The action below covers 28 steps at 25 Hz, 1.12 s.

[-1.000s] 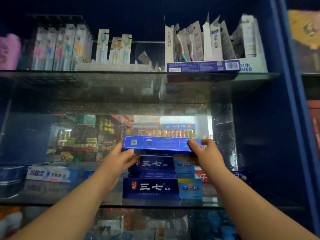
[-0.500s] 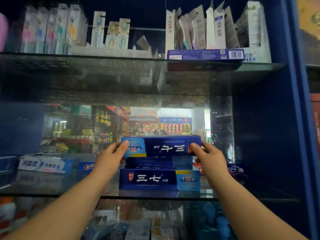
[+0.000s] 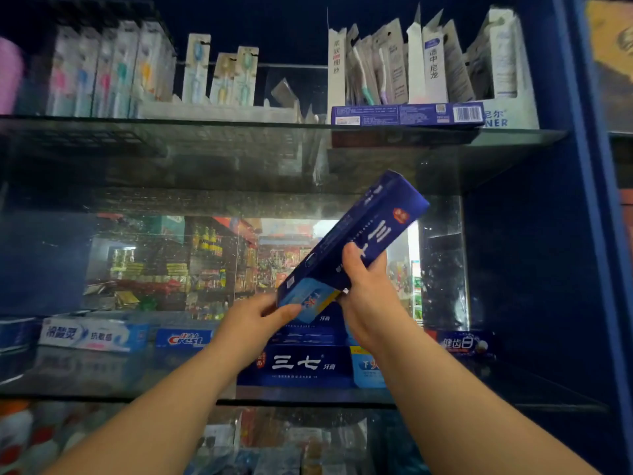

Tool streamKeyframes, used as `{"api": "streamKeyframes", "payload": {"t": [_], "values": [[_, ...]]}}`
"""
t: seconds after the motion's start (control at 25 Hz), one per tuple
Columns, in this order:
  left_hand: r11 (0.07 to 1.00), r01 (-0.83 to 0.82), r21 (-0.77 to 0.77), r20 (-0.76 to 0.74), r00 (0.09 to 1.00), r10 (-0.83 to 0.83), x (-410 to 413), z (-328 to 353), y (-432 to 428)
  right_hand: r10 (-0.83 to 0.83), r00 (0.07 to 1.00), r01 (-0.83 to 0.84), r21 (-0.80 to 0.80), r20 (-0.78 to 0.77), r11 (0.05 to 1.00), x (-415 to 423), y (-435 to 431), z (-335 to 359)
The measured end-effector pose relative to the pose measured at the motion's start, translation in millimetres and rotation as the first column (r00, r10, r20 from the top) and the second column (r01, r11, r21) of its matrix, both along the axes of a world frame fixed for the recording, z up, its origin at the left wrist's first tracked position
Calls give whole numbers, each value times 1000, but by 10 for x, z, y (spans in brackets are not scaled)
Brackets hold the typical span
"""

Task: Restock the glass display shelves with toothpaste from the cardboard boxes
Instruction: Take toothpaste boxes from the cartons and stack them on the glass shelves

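While the right hand (image 3: 371, 299) grips the long dark blue cardboard toothpaste carton (image 3: 363, 228) round its lower half, the left hand (image 3: 253, 320) pinches its light blue lower end. The carton is in the air and tilted, with its far end up and to the right. Just below it, a stack of similar blue cartons (image 3: 308, 365) lies on the middle glass shelf (image 3: 102, 389). A blue Crest carton (image 3: 185, 339) lies left of the stack.

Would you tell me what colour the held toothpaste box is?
Toothpaste box: dark blue, light-blue end; head view.
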<state>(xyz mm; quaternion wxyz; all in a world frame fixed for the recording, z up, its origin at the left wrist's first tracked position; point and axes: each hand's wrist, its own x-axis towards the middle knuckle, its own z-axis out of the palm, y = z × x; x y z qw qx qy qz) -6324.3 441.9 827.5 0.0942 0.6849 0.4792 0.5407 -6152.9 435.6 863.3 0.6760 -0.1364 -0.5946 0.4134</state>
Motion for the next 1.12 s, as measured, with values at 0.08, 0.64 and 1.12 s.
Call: {"api": "streamKeyframes", "payload": {"t": [0.08, 0.64, 1.12], "values": [[999, -29, 12, 42, 999, 29, -79, 26, -2, -187, 969, 163, 152, 163, 975, 68, -56, 127], [979, -73, -193, 181, 977, 108, -51, -258, 21, -805, -280, 300, 844, 523, 445, 79, 404, -123], [975, -201, -99, -161, 970, 184, -19, -328, 87, -451, 671, 584, -46, 588, 810, 523, 257, -705]]}}
